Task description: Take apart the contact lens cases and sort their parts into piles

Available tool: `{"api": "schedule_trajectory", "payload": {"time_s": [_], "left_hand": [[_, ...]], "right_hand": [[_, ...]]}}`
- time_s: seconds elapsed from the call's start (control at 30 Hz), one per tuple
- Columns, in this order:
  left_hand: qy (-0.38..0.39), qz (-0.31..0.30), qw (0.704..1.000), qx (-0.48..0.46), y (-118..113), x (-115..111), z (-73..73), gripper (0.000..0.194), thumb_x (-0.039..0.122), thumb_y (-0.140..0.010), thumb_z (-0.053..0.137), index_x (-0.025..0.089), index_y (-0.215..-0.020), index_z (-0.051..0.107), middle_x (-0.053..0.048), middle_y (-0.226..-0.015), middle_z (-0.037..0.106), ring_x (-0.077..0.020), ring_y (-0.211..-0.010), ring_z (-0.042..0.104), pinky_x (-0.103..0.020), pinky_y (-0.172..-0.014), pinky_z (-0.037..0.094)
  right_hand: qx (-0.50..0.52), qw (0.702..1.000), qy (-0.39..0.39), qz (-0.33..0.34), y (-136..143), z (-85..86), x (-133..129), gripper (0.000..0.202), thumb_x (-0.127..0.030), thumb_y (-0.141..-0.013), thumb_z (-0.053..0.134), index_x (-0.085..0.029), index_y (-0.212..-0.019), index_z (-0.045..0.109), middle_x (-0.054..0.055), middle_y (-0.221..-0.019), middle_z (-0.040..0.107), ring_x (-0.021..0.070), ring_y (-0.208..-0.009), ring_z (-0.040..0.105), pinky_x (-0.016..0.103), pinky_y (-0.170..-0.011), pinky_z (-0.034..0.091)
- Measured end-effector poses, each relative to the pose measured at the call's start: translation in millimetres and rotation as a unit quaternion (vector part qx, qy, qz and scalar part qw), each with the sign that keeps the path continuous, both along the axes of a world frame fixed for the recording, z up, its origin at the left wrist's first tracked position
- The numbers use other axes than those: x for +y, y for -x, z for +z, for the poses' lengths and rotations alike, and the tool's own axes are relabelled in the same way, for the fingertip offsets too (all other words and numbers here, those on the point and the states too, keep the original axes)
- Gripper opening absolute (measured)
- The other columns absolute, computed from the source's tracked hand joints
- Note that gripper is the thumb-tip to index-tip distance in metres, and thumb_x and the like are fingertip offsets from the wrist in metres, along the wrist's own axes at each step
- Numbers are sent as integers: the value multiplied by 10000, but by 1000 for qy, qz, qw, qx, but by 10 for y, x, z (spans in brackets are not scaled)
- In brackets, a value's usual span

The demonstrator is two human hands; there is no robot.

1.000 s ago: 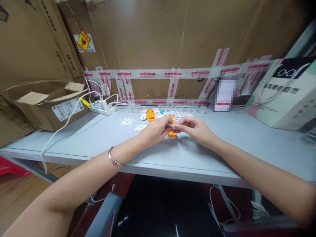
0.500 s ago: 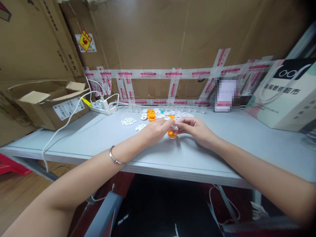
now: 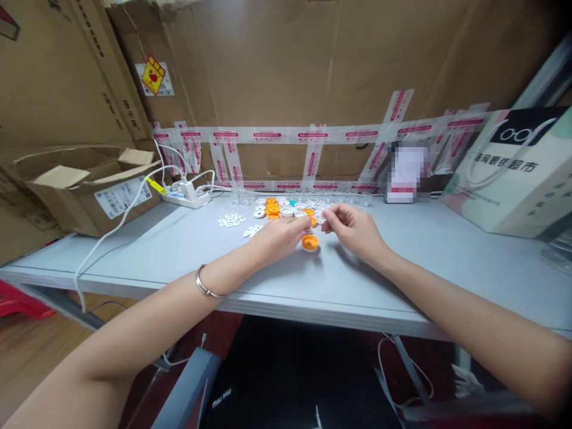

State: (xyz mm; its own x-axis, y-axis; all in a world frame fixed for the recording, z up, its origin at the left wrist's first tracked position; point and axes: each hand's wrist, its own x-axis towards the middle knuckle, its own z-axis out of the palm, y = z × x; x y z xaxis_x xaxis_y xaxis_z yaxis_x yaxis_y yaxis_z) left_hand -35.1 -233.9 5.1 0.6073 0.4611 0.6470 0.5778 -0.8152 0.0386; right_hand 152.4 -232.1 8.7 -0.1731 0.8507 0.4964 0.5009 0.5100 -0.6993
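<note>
My left hand [image 3: 282, 237] is closed in a pinch, palm down, above the table's middle. Whatever its fingertips grip is hidden. Just below those fingertips stands a round orange-and-white plastic cap [image 3: 310, 243], its orange side up. Apart from the left, my right hand [image 3: 355, 229] pinches with thumb and forefinger beside a pile of small white plastic pieces [image 3: 316, 205]; what is in the pinch is too small to make out. Behind my left hand lie several orange caps [image 3: 272, 208] and white caps [image 3: 287, 211].
Small white pieces [image 3: 232, 220] form another heap at left. Clear little cups [image 3: 355, 199] line the back edge. A power strip [image 3: 190, 198] and open cardboard box [image 3: 111, 190] stand left; a phone [image 3: 406, 173] and paper bag [image 3: 504, 173] are right. The grey table [image 3: 179, 256] carries everything.
My hands were together at the fingertips over the orange-and-white cap. They have parted: the right moved back and slightly right, toward the white pile, while the left stayed nearly in place.
</note>
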Motion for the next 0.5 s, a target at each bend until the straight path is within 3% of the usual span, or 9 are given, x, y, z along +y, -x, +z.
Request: {"api": "schedule_trajectory", "payload": {"time_s": [0.23,0.5], "left_hand": [[17,-8,1000,-22,47,42,27,118,129,-864,410,159,-884,522,-47,-845,625,-140,-750,576,-242,-662,422],[23,-11,999,-24,49,61,14,132,123,-862,402,155,-892,527,-52,-857,629,-145,-764,577,-250,-675,431]], "right_hand": [[-25,987,15,-159,-527,77,406,197,-371,-694,597,-177,-682,634,57,-652,650,183,-620,583,308,-599,435],[-79,983,51,-155,-640,-154,645,169,-338,-619,640,-173,-600,674,48,-577,657,207,-582,586,314,-554,410]]}}
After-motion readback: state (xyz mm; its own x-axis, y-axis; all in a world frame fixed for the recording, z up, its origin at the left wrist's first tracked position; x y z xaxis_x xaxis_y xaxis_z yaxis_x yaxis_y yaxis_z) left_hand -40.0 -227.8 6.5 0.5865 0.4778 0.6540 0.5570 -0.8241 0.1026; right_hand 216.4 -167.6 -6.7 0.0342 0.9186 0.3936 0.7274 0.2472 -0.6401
